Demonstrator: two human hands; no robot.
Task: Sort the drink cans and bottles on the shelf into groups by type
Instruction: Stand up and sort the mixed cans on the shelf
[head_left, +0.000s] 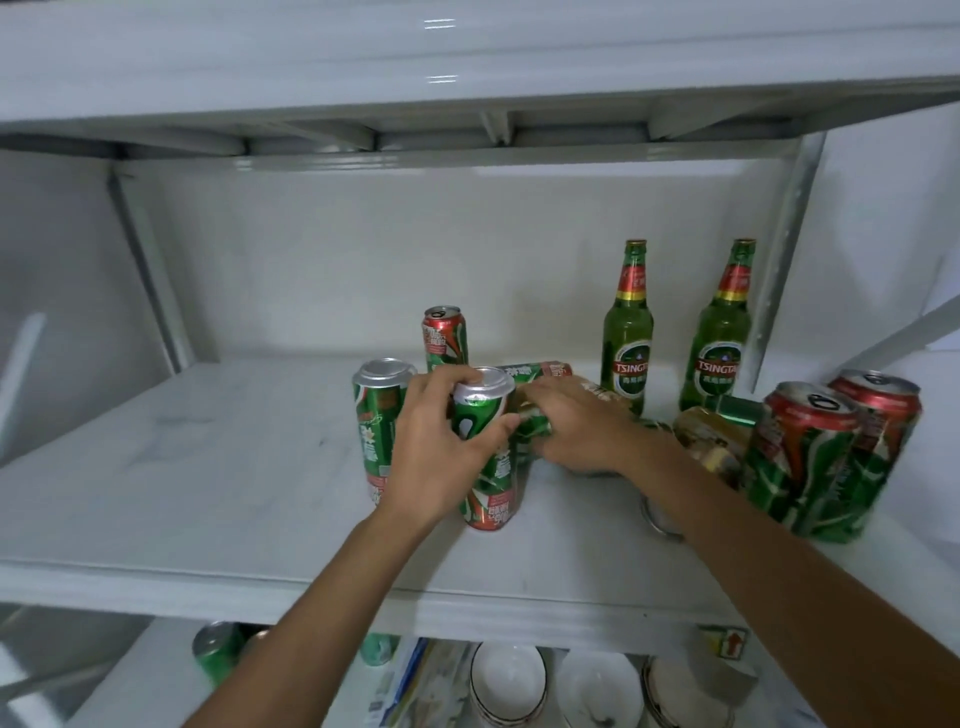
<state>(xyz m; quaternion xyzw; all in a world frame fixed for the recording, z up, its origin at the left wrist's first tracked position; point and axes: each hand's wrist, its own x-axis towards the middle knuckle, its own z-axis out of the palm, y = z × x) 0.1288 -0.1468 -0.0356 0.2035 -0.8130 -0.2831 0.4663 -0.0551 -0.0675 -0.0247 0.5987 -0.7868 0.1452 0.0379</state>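
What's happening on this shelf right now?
A person is sorting drinks on a white shelf. The left hand grips an upright green can, beside another upright green can. The right hand reaches onto a can lying on its side just behind. Two green glass bottles stand at the back right, and two red-topped cans stand at the right edge.
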